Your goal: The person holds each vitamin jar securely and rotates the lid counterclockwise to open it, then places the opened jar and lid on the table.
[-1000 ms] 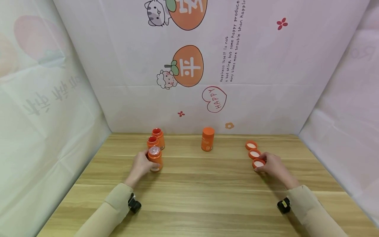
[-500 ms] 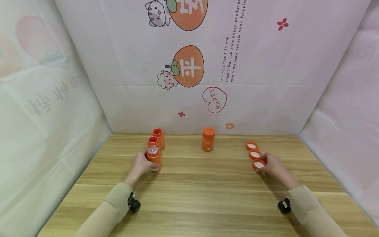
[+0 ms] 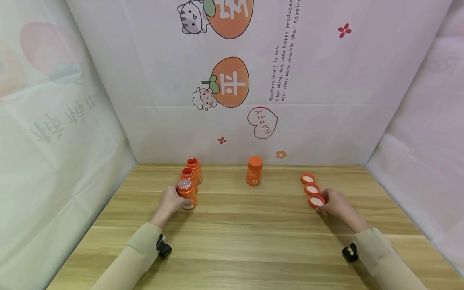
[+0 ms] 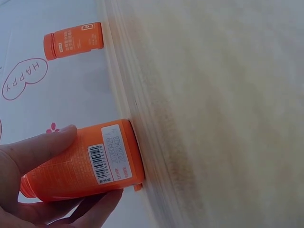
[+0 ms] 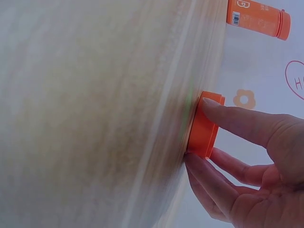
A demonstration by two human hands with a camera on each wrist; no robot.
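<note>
My left hand grips an orange bottle without its cap, a silvery patterned seal over its mouth. In the left wrist view thumb and fingers lie on either side of it, and its base is at the tabletop. Two more uncapped orange bottles, one and another, stand in a row just behind it. On the right, my right hand pinches an orange cap by its rim, white inside facing up, at the table surface. Two similar caps, one and another, lie behind it.
A capped orange bottle stands upright at the back middle, between the two rows. The wood-grain table ends at a printed white backdrop, with white sheets on both sides. Black cameras sit on both wrists.
The left hand has shifted its bottle slightly left, closer in line with the two behind. The right hand and its cap have barely moved.
</note>
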